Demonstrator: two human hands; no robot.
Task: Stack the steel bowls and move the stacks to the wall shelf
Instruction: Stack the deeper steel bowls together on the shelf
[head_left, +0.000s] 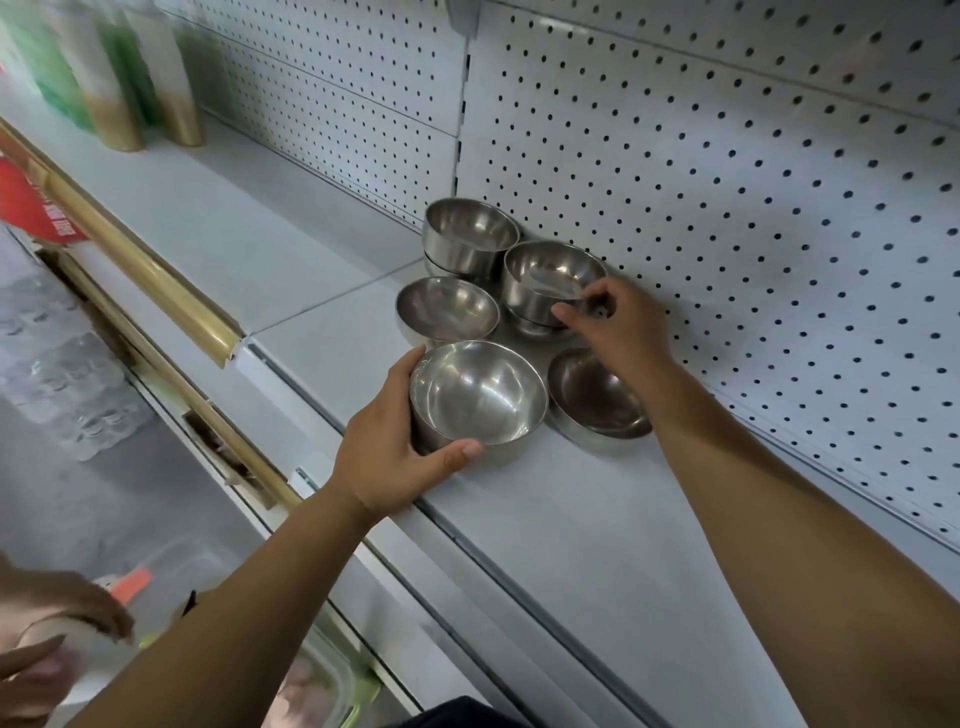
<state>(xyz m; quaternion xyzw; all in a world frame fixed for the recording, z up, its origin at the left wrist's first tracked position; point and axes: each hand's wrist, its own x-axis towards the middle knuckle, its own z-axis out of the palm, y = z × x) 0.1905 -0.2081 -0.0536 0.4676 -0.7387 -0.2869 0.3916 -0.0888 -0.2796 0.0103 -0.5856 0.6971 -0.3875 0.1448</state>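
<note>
While the left hand (395, 452) curls round the bowl (478, 395) farthest from the pegboard (753, 234) and the right hand (608, 322) pinches the rim of a stack (550, 280) close to the pegboard, a one-sided pull could tip that stack on the shelf (571, 519); how many bowls it holds is hidden.

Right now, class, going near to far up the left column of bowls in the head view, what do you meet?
First the left hand → gripped bowl → single bowl → stack of bowls.
</note>
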